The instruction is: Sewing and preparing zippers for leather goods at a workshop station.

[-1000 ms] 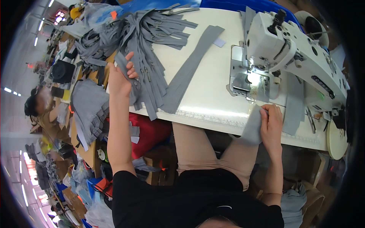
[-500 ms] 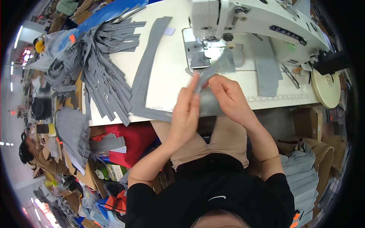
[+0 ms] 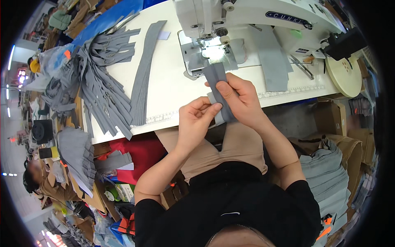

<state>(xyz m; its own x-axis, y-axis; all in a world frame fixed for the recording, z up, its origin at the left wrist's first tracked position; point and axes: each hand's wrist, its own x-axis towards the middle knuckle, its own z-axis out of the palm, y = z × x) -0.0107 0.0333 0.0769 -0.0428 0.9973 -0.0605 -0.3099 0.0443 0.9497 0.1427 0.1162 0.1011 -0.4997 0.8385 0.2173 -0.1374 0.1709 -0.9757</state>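
My right hand (image 3: 240,99) grips a dark grey zipper tape (image 3: 213,75), thumb on top, its upper end near the needle area of a white sewing machine (image 3: 230,14). Just below and left, my left hand (image 3: 195,123) pinches the same tape together with a lighter grey fabric piece (image 3: 219,118) at their edge; both are held over the front edge of the white table (image 3: 115,24). Loose grey zipper strips (image 3: 107,86) lie in a heap on the left of the table, and a stack of long grey strips (image 3: 144,74) lies between them and the machine.
Flat grey pieces (image 3: 273,66), tweezers (image 3: 302,68) and a cream disc (image 3: 343,78) lie at the right. Cardboard boxes (image 3: 329,115) and folded fabric (image 3: 323,177) are below on the right; red cloth (image 3: 140,156) is below left. A co-worker (image 3: 49,181) works at far left.
My left hand has moved from the zipper heap to beside my right hand, bringing a strip. My right hand has moved leftward with the lighter piece. The view has shifted.
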